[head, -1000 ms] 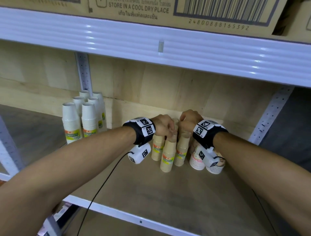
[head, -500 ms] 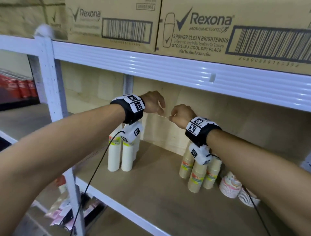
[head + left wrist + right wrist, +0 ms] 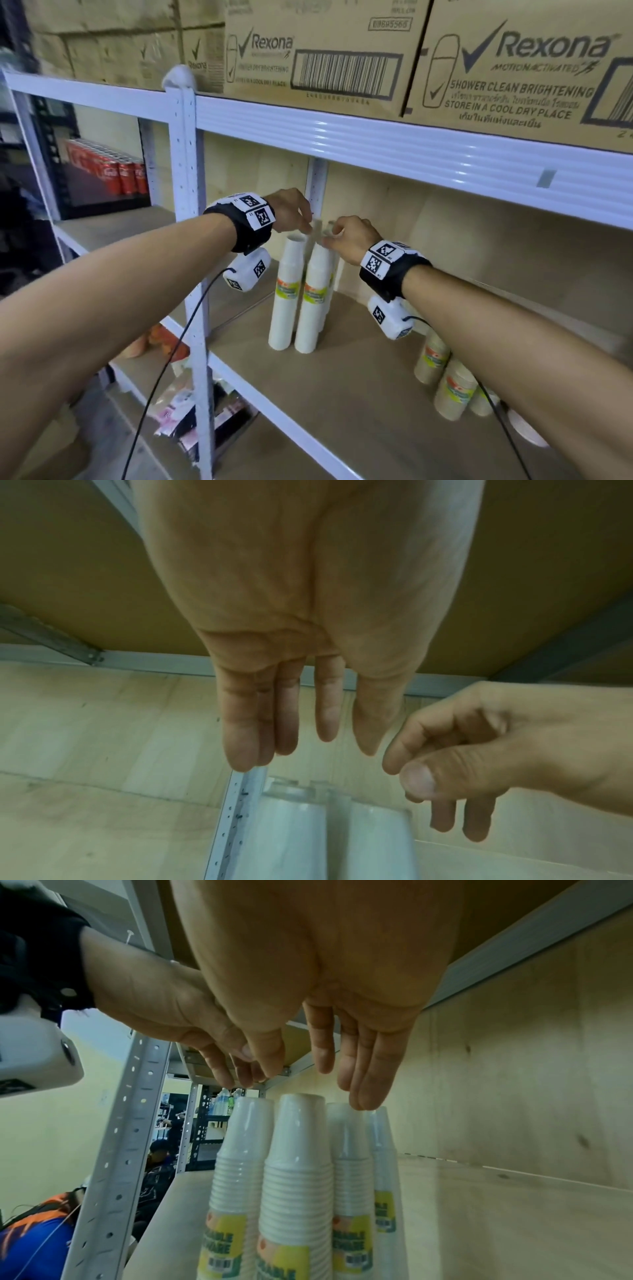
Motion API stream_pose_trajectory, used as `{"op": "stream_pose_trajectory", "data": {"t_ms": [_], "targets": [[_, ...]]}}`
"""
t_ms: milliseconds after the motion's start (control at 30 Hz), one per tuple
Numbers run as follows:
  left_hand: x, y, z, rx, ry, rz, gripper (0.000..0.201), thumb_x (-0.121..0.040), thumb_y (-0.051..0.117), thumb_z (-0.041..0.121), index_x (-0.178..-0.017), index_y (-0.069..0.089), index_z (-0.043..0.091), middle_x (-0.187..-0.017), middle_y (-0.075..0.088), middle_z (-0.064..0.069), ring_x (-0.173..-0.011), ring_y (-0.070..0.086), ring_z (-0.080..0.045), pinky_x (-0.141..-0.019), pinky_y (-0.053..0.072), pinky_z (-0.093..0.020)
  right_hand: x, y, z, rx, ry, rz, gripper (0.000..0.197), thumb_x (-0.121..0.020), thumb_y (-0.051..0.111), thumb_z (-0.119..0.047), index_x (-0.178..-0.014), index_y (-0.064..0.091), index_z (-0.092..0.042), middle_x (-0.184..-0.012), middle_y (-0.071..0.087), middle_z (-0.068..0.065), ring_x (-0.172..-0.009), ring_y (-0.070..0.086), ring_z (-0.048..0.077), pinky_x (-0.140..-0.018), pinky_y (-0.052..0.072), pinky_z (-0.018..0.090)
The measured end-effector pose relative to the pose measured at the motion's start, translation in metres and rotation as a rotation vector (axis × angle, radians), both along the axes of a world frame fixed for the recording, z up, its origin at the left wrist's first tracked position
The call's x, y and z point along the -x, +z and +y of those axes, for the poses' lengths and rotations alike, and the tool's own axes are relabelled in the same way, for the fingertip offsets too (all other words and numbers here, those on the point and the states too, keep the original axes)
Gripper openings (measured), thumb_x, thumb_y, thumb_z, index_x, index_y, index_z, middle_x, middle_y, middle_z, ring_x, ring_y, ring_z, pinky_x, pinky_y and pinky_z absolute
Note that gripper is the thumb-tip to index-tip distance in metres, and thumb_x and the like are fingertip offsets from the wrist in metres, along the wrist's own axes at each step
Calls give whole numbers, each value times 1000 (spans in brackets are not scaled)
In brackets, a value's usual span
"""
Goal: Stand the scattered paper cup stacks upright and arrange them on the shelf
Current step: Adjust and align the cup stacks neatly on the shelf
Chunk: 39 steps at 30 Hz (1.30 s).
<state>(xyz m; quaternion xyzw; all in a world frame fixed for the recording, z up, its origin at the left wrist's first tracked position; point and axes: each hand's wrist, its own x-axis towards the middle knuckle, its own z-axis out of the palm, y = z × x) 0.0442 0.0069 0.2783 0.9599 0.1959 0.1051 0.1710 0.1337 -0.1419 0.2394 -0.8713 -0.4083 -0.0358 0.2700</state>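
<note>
Left hand: the left hand (image 3: pixel 291 214) hangs over the tops of the tall white paper cup stacks wrapped in clear film (image 3: pixel 301 291), its fingers (image 3: pixel 240 739) straight, pointing down and holding nothing.
Right hand: the right hand (image 3: pixel 349 238) is just beside the left one, above the same tops; its fingers (image 3: pixel 363 1074) reach down loosely, the longest tips at the top of a rear stack, and whether they touch it I cannot tell. Nothing is held.
White stacks: four show in the right wrist view, upright and packed close together directly below both hands, with yellow and green labels low on their sides, next to the perforated white metal upright (image 3: pixel 317 192) at the back.
Brown stacks: shorter tan paper cup stacks with green and orange labels (image 3: pixel 448 387) stand upright well off to the right of the hands, under the right forearm.
Shelf: the pale wooden shelf board with a white metal front edge (image 3: pixel 342 394) carries both groups.
Above the hands: brown cardboard Rexona cartons (image 3: pixel 513 58) sit on the next level up.
Far left of the hands: red drink cans (image 3: pixel 113 168) on a neighbouring rack.
</note>
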Motion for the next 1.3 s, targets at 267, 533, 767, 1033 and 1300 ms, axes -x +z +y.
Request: {"op": "stream_pose_trajectory", "data": {"t_ms": [267,533,767,1033,1300], "targets": [[0,-23,4,57,12,45,33,-85,73,28,-115,65,18,-92,55,4,-66,57,-12,-52,47,-23,7,-15,15,51,18,6,40,-82,70,-38,-112,66,-11,-129,62,5,-120,57,25,-90,48,30],[-2,-34,4,33,16,44,36,-83,74,19,-117,68,9,-105,65,-9,-86,69,-27,-67,59,-32,11,-15,17,38,8,0,25,-82,73,-27,-96,55,-14,-99,59,3,-86,56,22,-69,43,29],[0,-42,5,29,7,31,32,-77,77,21,-105,61,22,-109,55,-1,-84,63,-21,-52,43,-22,13,-13,14,60,14,20,35,-80,72,-23,-109,57,-10,-116,61,7,-98,58,26,-73,46,31],[-8,-39,-4,-7,-59,36,26,-78,77,23,-101,65,25,-115,52,1,-95,62,-22,-66,53,-28,5,-7,-8,73,60,-9,29,-81,69,-15,-109,68,-8,-143,50,2,-128,49,21,-89,43,26],[-37,-26,-35,72,-190,76,36,-78,80,20,-112,69,17,-114,63,-7,-69,66,-20,-57,56,-27,-14,2,-43,105,-35,27,32,-78,72,-22,-108,68,-11,-108,65,8,-90,59,22,-73,47,25]]}}
